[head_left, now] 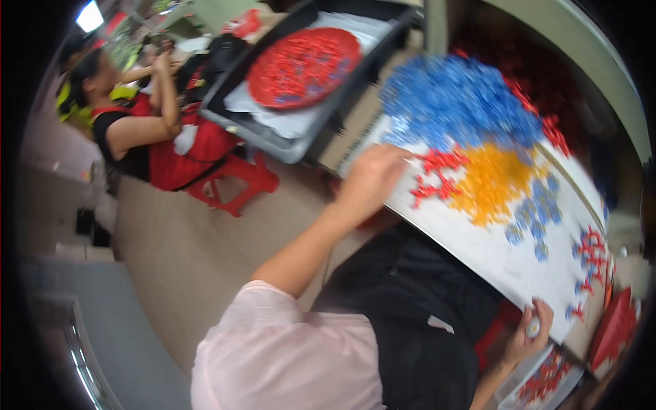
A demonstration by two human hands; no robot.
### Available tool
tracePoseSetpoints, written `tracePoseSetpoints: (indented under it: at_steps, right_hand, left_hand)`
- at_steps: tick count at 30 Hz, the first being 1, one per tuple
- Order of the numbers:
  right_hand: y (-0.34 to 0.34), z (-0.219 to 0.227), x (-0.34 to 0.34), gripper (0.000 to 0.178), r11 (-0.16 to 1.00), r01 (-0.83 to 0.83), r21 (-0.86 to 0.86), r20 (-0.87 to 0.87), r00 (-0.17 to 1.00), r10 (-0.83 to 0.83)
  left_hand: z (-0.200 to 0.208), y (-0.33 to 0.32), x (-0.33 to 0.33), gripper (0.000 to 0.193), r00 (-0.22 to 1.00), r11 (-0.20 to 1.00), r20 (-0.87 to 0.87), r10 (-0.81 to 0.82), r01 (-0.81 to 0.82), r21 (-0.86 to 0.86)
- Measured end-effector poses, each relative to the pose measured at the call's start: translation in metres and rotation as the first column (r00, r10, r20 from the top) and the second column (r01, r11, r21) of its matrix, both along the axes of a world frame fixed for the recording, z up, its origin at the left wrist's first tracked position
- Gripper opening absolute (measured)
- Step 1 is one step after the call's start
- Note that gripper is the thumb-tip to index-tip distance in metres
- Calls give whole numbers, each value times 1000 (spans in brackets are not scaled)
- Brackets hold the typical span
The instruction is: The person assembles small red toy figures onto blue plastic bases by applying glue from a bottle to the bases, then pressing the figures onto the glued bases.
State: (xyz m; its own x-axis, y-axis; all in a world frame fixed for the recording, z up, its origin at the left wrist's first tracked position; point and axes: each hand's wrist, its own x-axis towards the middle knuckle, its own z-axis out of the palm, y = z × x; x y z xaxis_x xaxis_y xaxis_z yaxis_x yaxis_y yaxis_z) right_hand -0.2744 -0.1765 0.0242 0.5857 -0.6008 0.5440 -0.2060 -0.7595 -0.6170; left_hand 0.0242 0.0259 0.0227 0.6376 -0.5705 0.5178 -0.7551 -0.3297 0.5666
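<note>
My left hand [374, 179] hangs over the left edge of the white tabletop [437, 213], beside a group of small red branched plastic pieces [437, 174]. Its fingers are smeared, so what they hold, if anything, does not show. By the table's near right corner my right hand [531, 336] is closed around a small object with a pale round end [533, 328]; its kind is hidden by the fingers. Beyond the left hand rises a heap of clear blue plastic pieces [451, 96]. Yellow pieces [492, 184] lie in a pile at the middle, with loose round blue pieces [536, 212] beside them.
Red pieces set with blue ones [591, 260] stand along the right side. A box of red parts [547, 376] sits below the right corner. Far left, a dark tray [301, 147] holds a red round dish [301, 68]. A co-worker [130, 130] sits near a red stool [239, 184].
</note>
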Motion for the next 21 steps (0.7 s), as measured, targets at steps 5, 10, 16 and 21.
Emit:
tracePoseSetpoints:
  at_steps: [5,10,16,21]
  right_hand:
    - [1,2,19,20,997,-67,32,-9,998,68]
    - [1,5,19,19,995,-92,24,-50,994,93]
    - [10,2,16,20,995,-70,77,-26,997,72]
    - [15,-2,24,37,983,-97,156,105,991,81]
  left_hand:
    - [8,7,-7,14,971,998,-238,-10,25,58]
    - [2,0,-20,30,994,987,-58,-94,100,123]
    - [-5,-13,-35,37,997,994,-1,-77,77,80]
    - [-33,-9,-28,32,998,998,24,-50,51,-29]
